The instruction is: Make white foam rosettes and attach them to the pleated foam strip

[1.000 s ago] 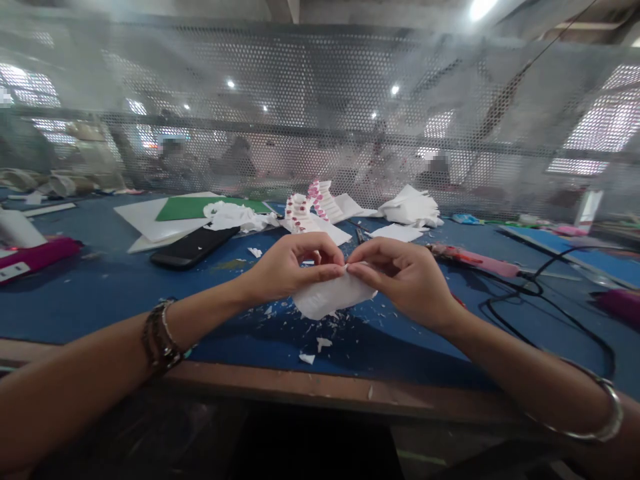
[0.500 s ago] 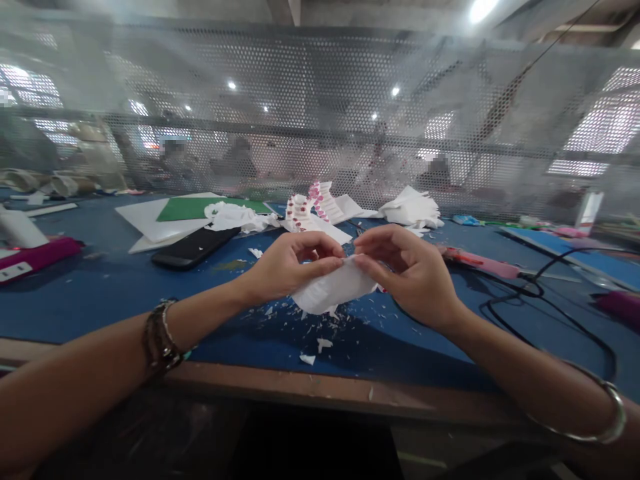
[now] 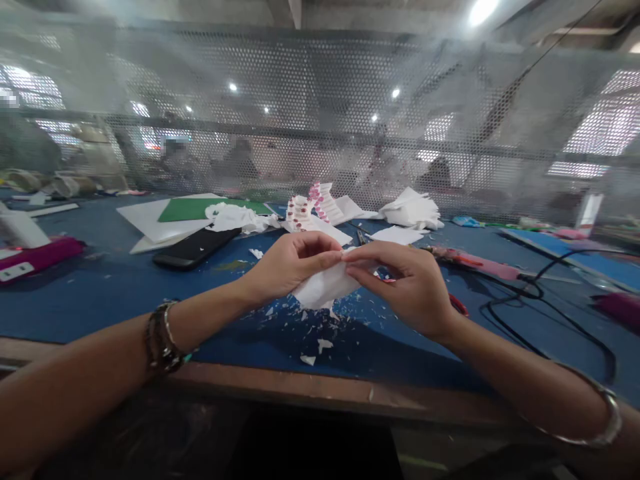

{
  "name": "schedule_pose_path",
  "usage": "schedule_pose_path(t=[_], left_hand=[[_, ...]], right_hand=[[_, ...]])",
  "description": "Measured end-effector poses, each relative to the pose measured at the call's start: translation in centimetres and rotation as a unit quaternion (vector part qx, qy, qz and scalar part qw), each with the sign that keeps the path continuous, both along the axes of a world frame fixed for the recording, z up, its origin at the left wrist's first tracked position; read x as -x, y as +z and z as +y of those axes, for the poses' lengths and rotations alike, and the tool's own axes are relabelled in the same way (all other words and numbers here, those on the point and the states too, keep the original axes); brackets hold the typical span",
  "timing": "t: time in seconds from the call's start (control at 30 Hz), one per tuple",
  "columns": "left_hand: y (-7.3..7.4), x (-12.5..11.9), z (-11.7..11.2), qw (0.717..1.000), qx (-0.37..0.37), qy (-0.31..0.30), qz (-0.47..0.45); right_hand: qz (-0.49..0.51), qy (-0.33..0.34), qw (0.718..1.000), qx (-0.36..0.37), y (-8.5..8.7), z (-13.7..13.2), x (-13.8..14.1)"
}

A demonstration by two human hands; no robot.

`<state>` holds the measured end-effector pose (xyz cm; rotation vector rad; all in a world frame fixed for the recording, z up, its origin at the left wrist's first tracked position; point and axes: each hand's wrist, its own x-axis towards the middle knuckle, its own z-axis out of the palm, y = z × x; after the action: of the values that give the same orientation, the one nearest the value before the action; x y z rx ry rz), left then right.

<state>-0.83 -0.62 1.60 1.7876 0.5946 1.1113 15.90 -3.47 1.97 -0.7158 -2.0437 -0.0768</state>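
My left hand (image 3: 287, 267) and my right hand (image 3: 403, 283) meet above the blue table (image 3: 100, 293), both pinching one white paper piece (image 3: 323, 288). The fingertips touch at the paper's upper edge, and the sheet hangs folded below them. Small white paper scraps (image 3: 320, 347) lie scattered on the table right under my hands. A red-handled tool (image 3: 456, 304) lies partly hidden behind my right hand.
A black phone (image 3: 196, 247) lies to the left, by white and green sheets (image 3: 185, 210). White strips with pink dots (image 3: 315, 203) and crumpled paper (image 3: 410, 210) sit at the back. A black cable (image 3: 540, 300) loops at right. A perforated screen (image 3: 320, 120) closes the far side.
My right hand dropped back down and closed in on the left hand, and the paper bunched up smaller between the fingertips. The left hand barely moved.
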Motion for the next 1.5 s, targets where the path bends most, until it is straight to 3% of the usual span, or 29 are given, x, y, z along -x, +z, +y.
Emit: schedule_pose_path(t=[0.43, 0.8, 1.07, 1.5], left_hand=[[0.4, 0.0, -0.2, 1.000, 0.028, -0.008, 0.006], [-0.2, -0.3, -0.2, 0.999, 0.038, -0.011, 0.010], [-0.1, -0.2, -0.4, 0.997, 0.077, -0.012, 0.010], [-0.5, -0.2, 0.0, 0.991, 0.129, -0.044, 0.002]], right_hand=[[-0.013, 0.009, 0.999, -0.037, 0.5, -0.4, -0.3], [0.010, -0.052, 0.997, 0.051, -0.1, -0.2, 0.3], [-0.012, -0.028, 0.996, 0.083, 0.6, -0.5, -0.4], [-0.078, -0.062, 0.994, -0.048, 0.9, -0.7, -0.5]])
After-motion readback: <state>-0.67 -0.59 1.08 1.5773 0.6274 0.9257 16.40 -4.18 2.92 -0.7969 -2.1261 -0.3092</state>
